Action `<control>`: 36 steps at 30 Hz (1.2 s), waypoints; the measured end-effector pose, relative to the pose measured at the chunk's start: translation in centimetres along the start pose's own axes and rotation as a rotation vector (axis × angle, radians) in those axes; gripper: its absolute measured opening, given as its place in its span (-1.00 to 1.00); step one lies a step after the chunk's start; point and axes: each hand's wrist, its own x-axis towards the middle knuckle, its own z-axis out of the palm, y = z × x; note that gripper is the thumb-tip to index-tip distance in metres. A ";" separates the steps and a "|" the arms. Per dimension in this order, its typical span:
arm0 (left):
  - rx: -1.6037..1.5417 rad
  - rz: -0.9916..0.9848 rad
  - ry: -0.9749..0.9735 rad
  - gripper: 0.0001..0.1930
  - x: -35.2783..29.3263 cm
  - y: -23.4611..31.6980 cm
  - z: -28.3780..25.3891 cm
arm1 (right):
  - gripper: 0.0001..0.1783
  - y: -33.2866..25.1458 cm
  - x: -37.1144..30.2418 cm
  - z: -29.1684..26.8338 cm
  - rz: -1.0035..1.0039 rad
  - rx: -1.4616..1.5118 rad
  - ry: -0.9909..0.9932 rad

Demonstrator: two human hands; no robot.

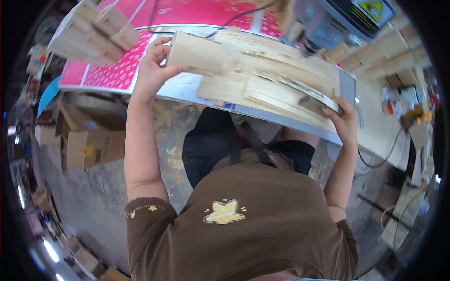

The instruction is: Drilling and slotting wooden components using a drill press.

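My left hand (158,68) grips a pale, flat wooden block (196,52) by its left end, thumb along the near side and fingers behind. The block is over the left part of a wooden board (220,89) on the bench. On the right, my right hand (344,117) is closed on the end of a narrow wooden strip (311,90) with a dark edge. This strip slants across a fixture of wooden pieces (272,93) on the board. Blur hides whether the strip is loose or fixed there.
A drill press (349,23) with its chuck (310,47) stands at the back right. Stacked wooden blocks (93,35) rest on the pink covering (117,68) at the left. A dark cable (229,21) crosses the back. Cardboard boxes (96,140) stand on the floor at left.
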 end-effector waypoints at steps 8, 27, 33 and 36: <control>0.820 -0.073 0.347 -0.55 -0.2 -3.0 -6.6 | -0.69 0.4 -1.0 2.8 0.004 0.208 0.101; -0.113 0.310 0.739 -0.35 6.2 2.0 -10.7 | -0.65 1.5 -1.7 3.6 0.084 0.400 0.110; 0.697 0.033 1.101 -0.33 16.8 2.8 -16.9 | -0.67 1.7 -2.2 3.3 0.200 0.473 0.107; 0.872 -0.050 1.097 -0.33 18.2 1.9 -18.5 | -0.68 0.7 -1.8 4.1 0.152 0.439 0.141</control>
